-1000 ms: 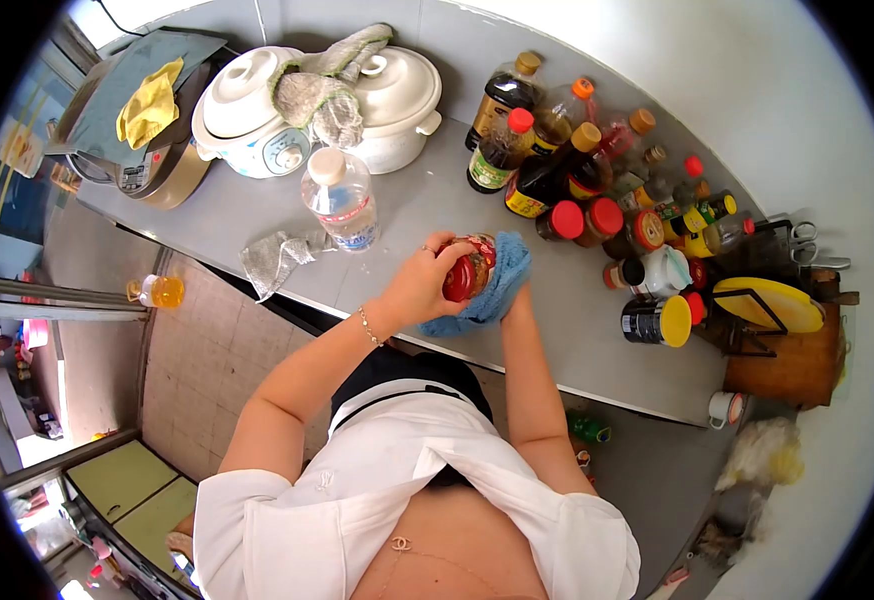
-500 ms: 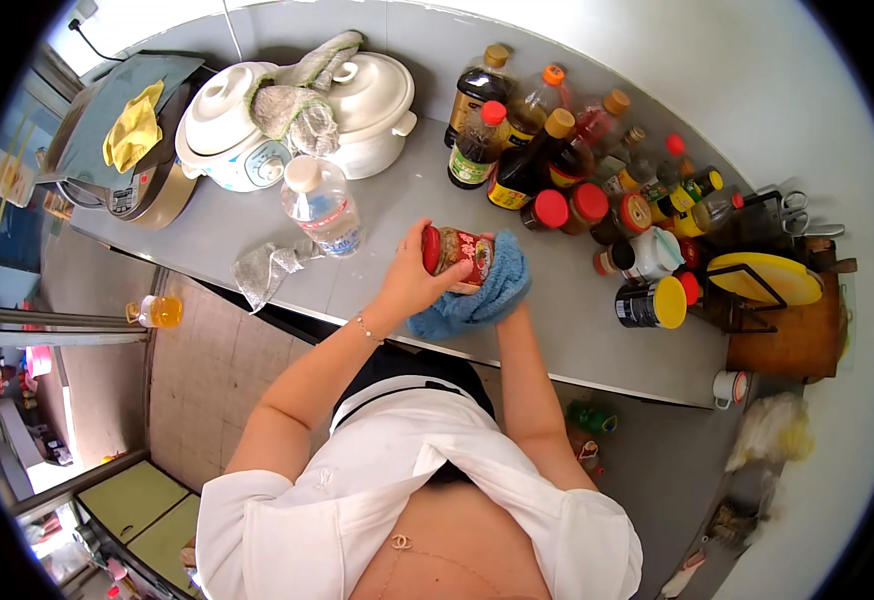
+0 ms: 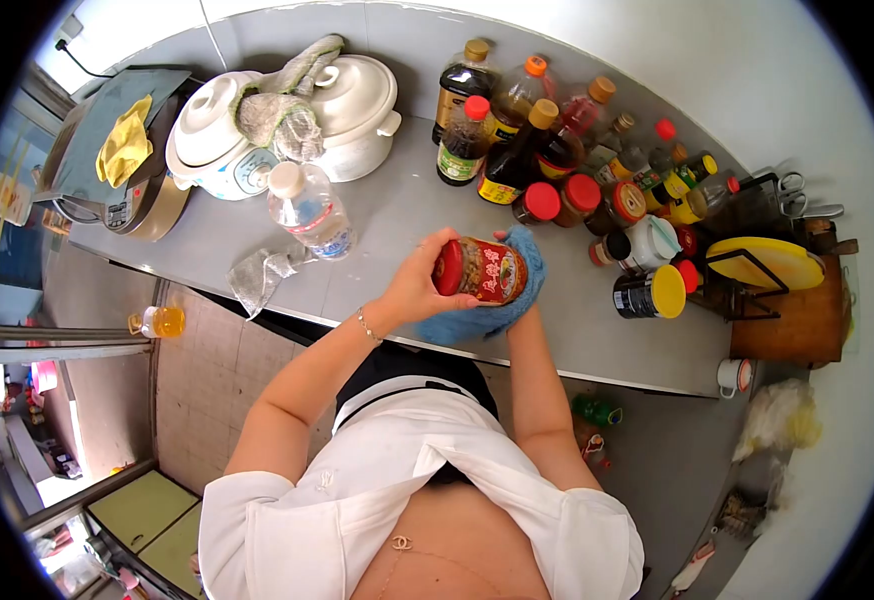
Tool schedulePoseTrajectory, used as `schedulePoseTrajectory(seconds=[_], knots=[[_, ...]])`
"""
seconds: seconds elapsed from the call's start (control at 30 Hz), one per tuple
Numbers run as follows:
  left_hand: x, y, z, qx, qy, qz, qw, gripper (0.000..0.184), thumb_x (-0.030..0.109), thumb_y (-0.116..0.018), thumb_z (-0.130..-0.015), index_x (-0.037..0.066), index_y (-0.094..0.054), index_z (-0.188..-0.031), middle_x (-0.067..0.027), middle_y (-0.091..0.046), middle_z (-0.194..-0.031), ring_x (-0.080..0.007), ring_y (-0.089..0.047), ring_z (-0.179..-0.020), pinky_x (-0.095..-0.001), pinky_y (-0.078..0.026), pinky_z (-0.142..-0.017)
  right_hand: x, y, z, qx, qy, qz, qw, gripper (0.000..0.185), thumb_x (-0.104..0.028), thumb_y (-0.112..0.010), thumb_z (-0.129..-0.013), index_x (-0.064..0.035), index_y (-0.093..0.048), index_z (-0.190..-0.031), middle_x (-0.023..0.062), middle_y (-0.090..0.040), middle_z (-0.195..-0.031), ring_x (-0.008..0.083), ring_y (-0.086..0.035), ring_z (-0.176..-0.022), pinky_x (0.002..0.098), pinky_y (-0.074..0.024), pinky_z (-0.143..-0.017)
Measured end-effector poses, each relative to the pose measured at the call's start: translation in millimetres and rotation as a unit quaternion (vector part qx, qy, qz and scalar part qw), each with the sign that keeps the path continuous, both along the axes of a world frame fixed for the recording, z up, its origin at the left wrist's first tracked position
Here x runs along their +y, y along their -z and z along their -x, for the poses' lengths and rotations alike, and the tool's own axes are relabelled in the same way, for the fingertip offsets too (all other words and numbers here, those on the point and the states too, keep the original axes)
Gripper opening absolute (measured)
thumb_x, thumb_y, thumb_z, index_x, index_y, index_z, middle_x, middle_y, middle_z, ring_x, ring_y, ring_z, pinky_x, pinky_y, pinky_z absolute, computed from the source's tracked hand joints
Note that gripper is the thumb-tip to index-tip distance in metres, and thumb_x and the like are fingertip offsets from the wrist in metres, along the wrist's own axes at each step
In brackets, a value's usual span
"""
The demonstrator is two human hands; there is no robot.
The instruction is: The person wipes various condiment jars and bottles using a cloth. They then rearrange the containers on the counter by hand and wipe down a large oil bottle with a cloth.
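Observation:
A glass jar (image 3: 492, 271) with a red lid and red label lies on its side above the counter's front part. The fingers of my left hand (image 3: 419, 282) are wrapped round its lid end. A blue cloth (image 3: 477, 322) covers the jar's base and underside. My right hand (image 3: 513, 240) is mostly hidden under that cloth, holding it against the jar, with only fingertips showing at its top edge. To the left stand a clear plastic bottle (image 3: 312, 215) with a white cap and, beside it, a crumpled grey cloth (image 3: 262, 278) at the counter edge.
Sauce bottles (image 3: 517, 150) and several jars (image 3: 647, 293) crowd the back right of the grey counter (image 3: 387, 215). Two white lidded pots (image 3: 355, 110) and a rice cooker (image 3: 147, 205) stand at the back left. A cutting board (image 3: 807, 320) leans at the far right.
The jar has turned from lid toward me to lying sideways with its label showing. The blue cloth has shifted around its base. The camera view has moved slightly.

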State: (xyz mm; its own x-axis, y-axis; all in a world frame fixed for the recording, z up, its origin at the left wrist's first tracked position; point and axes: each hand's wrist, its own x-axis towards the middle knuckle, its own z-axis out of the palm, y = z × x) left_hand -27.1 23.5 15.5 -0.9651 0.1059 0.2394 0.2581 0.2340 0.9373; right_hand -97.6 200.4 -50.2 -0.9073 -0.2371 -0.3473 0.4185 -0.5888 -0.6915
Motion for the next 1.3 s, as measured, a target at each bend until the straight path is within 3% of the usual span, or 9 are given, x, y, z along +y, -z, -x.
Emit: schedulePoseTrajectory(seconds=[0.17,0.27,0.43,0.53,0.67,0.87,1.0,1.13,1.3], knots=[[3.2,-1.4,0.2,0.011,0.054,0.03,0.998,0.085,0.027,-0.085,-0.055,0.008,-0.036,-0.122,-0.0099,-0.049,-0.108,-0.0211,-0.049,-0.099,-0.032,-0.04,-0.088,9.8,0.3,5.0,-0.071,0.006,-0.029,0.997,0.028,-0.033,-0.045,-0.089,-0.0068,-0.055,-0.095,0.0055,-0.055,-0.075,0.0179,-0.058,-0.066,0.0308,-0.0505,-0.059],[5.7,-18.1,2.5,-0.03,0.025,0.065,0.997,0.086,0.029,-0.084,-0.055,0.008,-0.036,-0.122,-0.0114,-0.05,-0.108,-0.0237,-0.051,-0.098,-0.0332,-0.041,-0.087,15.5,-48.0,-3.7,-0.138,0.037,0.072,0.987,0.031,-0.035,-0.044,-0.09,-0.0069,-0.056,-0.094,0.006,-0.055,-0.072,0.0216,-0.058,-0.068,0.0337,-0.0504,-0.063],[17.3,-22.0,21.5,-0.068,-0.058,0.24,0.967,0.077,0.023,-0.08,-0.057,0.01,-0.037,-0.12,-0.0152,-0.051,-0.106,-0.0319,-0.055,-0.091,-0.0375,-0.046,-0.08,4.4,-26.7,-5.7,0.026,-0.105,-0.264,0.958,0.037,-0.028,-0.05,-0.087,-0.0041,-0.046,-0.114,0.014,-0.056,-0.094,0.0221,-0.057,-0.086,0.0342,-0.0482,-0.078],[26.3,-14.4,29.8,-0.097,-0.041,0.279,0.954,0.073,0.017,-0.076,-0.056,0.013,-0.039,-0.118,-0.0163,-0.051,-0.105,-0.0341,-0.057,-0.086,-0.0394,-0.048,-0.075,-2.4,19.9,-9.2,0.095,-0.059,-0.171,0.979,0.047,-0.024,-0.053,-0.084,-0.0036,-0.037,-0.124,0.0161,-0.051,-0.107,0.0213,-0.054,-0.095,0.0324,-0.0462,-0.084],[31.9,-12.5,30.7,-0.084,-0.011,0.289,0.954,0.073,0.015,-0.075,-0.054,0.015,-0.04,-0.118,-0.0157,-0.049,-0.107,-0.033,-0.058,-0.084,-0.039,-0.049,-0.071,-5.9,62.7,-26.9,0.228,0.052,-0.32,0.918,0.046,-0.019,-0.049,-0.087,-0.0048,-0.032,-0.127,0.0114,-0.048,-0.114,0.0192,-0.051,-0.1,0.0278,-0.044,-0.087],[57.6,-18.3,15.9,-0.013,0.064,0.402,0.913,0.071,0.016,-0.077,-0.054,0.02,-0.042,-0.116,-0.0163,-0.047,-0.113,-0.0334,-0.059,-0.081,-0.0403,-0.05,-0.068,27.7,56.8,-0.3,0.129,-0.229,-0.037,0.964,0.032,-0.02,-0.042,-0.089,-0.005,-0.041,-0.117,0.0089,-0.053,-0.107,0.0167,-0.052,-0.098,0.0282,-0.0435,-0.086],[66.7,-20.4,18.3,0.021,0.136,0.4,0.906,0.069,0.022,-0.079,-0.056,0.021,-0.044,-0.115,-0.0185,-0.043,-0.118,-0.0353,-0.06,-0.078,-0.0407,-0.051,-0.067,54.6,50.2,15.1,0.044,-0.385,0.161,0.908,0.031,-0.022,-0.041,-0.089,-0.0052,-0.044,-0.115,0.0094,-0.054,-0.106,0.0172,-0.052,-0.098,0.03,-0.0436,-0.085],[77.9,-30.8,23.3,0.052,0.178,0.424,0.886,0.07,0.023,-0.08,-0.056,0.022,-0.043,-0.116,-0.0179,-0.043,-0.118,-0.0349,-0.06,-0.079,-0.041,-0.05,-0.069,76.8,34.0,24.5,0.169,-0.379,-0.029,0.909,0.032,-0.022,-0.042,-0.089,-0.0047,-0.044,-0.116,0.0093,-0.054,-0.106,0.0175,-0.052,-0.097,0.0306,-0.0435,-0.085],[96.3,-25.6,44.0,0.055,0.182,0.323,0.927,0.072,0.022,-0.08,-0.055,0.021,-0.043,-0.116,-0.0159,-0.044,-0.118,-0.0354,-0.057,-0.087,-0.0408,-0.049,-0.073,109.4,24.6,20.6,0.283,-0.212,-0.281,0.892,0.033,-0.023,-0.043,-0.089,-0.0042,-0.044,-0.116,0.0091,-0.054,-0.106,0.0179,-0.052,-0.097,0.0314,-0.0433,-0.085]])
